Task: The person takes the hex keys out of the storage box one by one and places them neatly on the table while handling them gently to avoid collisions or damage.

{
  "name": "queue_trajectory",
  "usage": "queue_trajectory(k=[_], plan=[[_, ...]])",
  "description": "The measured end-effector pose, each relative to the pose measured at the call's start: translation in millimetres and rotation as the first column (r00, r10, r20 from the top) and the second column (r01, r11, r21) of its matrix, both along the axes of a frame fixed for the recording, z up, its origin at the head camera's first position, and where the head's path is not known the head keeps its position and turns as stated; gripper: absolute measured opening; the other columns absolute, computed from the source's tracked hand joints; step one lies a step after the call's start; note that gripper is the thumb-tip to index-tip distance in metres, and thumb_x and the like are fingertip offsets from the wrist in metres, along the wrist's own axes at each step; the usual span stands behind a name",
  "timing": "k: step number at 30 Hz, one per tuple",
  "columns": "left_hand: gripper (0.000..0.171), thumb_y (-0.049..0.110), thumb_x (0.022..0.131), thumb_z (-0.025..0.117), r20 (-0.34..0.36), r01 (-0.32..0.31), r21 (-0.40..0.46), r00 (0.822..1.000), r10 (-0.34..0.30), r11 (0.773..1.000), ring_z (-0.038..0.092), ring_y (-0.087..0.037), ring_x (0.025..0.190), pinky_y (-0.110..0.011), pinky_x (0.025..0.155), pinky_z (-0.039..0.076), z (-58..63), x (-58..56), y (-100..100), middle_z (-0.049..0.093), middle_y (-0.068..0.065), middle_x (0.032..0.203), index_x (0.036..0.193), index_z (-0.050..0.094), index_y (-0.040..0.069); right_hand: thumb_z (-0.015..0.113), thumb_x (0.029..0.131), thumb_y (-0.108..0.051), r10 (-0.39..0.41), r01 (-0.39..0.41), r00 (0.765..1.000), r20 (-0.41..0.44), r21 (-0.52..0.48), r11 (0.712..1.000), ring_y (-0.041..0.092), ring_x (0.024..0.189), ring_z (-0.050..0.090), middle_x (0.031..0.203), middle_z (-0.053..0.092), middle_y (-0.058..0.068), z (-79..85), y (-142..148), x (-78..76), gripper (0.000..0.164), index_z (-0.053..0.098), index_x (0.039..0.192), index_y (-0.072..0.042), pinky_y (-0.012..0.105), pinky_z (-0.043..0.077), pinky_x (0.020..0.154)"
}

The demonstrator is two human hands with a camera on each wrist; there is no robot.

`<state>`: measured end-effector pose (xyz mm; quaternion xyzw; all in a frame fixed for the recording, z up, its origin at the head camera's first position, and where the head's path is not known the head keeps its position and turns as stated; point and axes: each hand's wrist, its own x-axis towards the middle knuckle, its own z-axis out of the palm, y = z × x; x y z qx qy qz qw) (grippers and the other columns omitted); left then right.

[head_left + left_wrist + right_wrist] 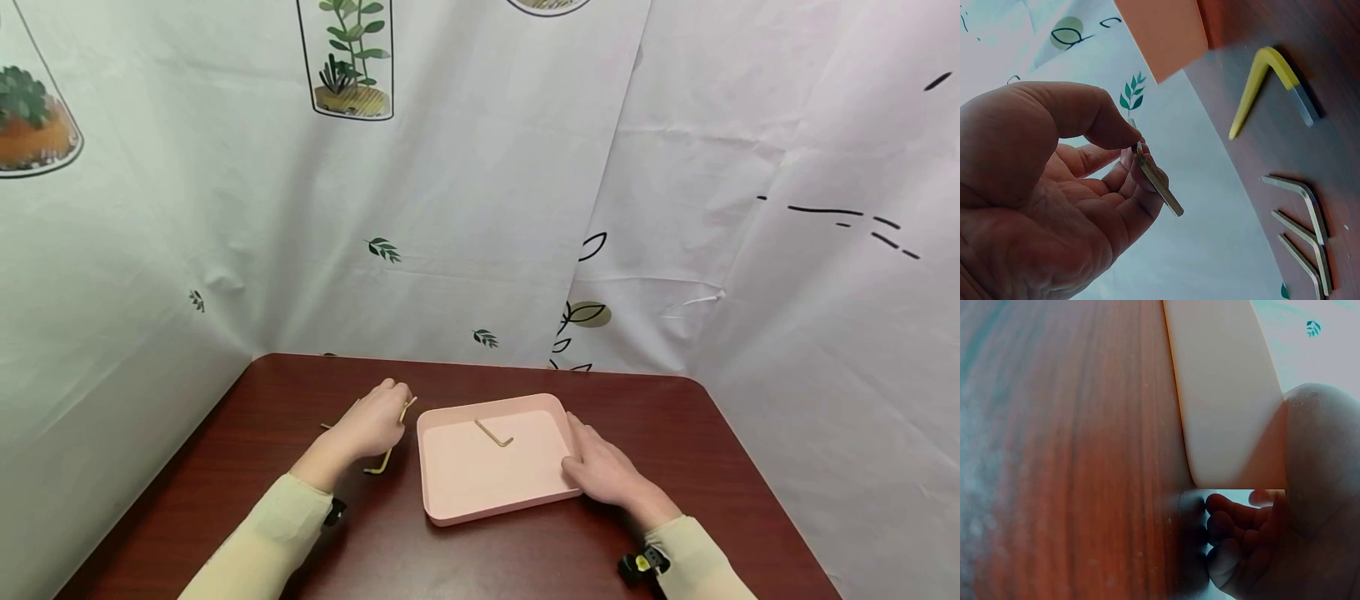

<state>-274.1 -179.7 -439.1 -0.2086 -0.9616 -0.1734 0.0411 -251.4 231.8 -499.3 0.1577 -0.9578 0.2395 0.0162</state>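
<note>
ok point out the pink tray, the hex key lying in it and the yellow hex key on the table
Pink tray (487, 485), head view, bare floor
Hex key in tray (489, 432), head view, long arm
Yellow hex key (1267, 58), left wrist view, its bend

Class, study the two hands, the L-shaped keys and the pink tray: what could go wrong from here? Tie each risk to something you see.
The left hand pinches one L-shaped key between thumb and fingers, so it might slip.
Three keys lie close together on the table, so reaching for one could knock its neighbours.
The right hand holds only one end of the pink tray; a tug might shift it and make the key inside slide.
</note>
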Motion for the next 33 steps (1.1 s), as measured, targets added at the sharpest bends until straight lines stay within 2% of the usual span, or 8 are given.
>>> queue_trajectory(k=[6,17,24,33], plan=[[0.025,-0.011,0.089,0.067,0.015,-0.022,-0.011,1.0,0.022,1.0,0.055,-0.027,0.09,-0.045,0.079,0.051,-1.4,-4.0,-9.4,0.059,-0.011,0.099,0.113,0.066,-0.003,0.062,0.095,-0.016,-0.006,0.006,1.0,-0.002,0.0,1.0,0.035,0.142,0.057,0.165,0.05,0.024,-0.3,0.4,0.1,0.082,0.035,0.17,0.005,0.056,0.048,0.114],[0.032,-0.011,0.09,0.068,0.031,-0.06,-0.015,0.998,0.06,0.998,0.062,-0.032,0.098,-0.049,0.085,0.057,-3.3,-7.7,-23.2,0.062,-0.018,0.109,0.122,0.066,-0.008,0.061,0.095,-0.016,-0.003,0.003,1.0,-0.001,0.002,1.0,0.036,0.144,0.056,0.167,0.049,0.024,-0.5,-0.1,-0.3,0.083,0.034,0.17,0.005,0.057,0.047,0.114],[0.032,-0.01,0.091,0.067,0.04,-0.072,-0.005,0.997,0.072,0.997,0.061,-0.031,0.096,-0.048,0.082,0.055,-1.8,-10.8,-32.7,0.061,-0.019,0.11,0.123,0.065,-0.008,0.06,0.096,-0.016,0.003,-0.003,1.0,-0.001,-0.001,1.0,0.038,0.147,0.054,0.167,0.047,0.025,0.1,0.8,0.0,0.082,0.033,0.17,0.006,0.058,0.046,0.116],[0.031,-0.008,0.093,0.071,0.032,-0.084,-0.006,0.996,0.084,0.996,0.063,-0.034,0.1,-0.05,0.084,0.057,-2.4,-15.2,-46.9,0.063,-0.019,0.109,0.123,0.066,-0.009,0.06,0.096,-0.016,0.008,-0.008,1.0,0.002,-0.003,1.0,0.038,0.147,0.054,0.167,0.047,0.026,0.1,0.6,-0.7,0.082,0.032,0.17,0.006,0.058,0.046,0.116]])
